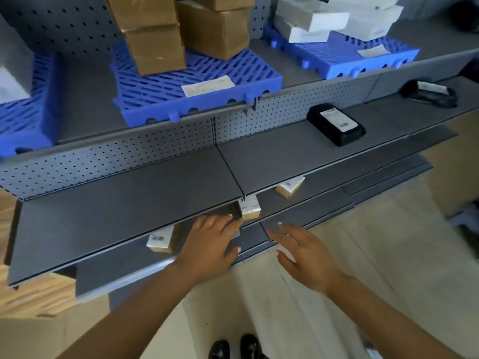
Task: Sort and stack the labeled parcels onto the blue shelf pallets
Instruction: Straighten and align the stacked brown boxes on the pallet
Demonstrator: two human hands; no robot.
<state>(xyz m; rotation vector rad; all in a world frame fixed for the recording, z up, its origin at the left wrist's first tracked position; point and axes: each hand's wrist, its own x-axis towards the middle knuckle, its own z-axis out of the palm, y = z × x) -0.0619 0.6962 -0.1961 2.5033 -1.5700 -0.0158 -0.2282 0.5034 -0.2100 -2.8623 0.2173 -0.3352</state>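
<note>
My left hand (210, 244) reaches with straight fingers under the grey middle shelf (124, 203), its fingertips just short of a small labeled cardboard parcel (250, 209) on the shelf below. My right hand (303, 252) hovers open to the right of it, holding nothing. Two more small labeled parcels lie on that lower shelf, one at left (160, 239) and one at right (290, 186). On the top shelf, a blue pallet (207, 97) carries stacked brown boxes (155, 42), and another blue pallet (344, 58) carries white parcels (311, 19).
A black labeled parcel (335, 124) lies on the middle shelf at right, with a black bag parcel (427, 93) farther right. A third blue pallet (23, 120) sits at top left. Wooden pallets (33, 296) stand on the floor at left. My shoes (236, 347) are below.
</note>
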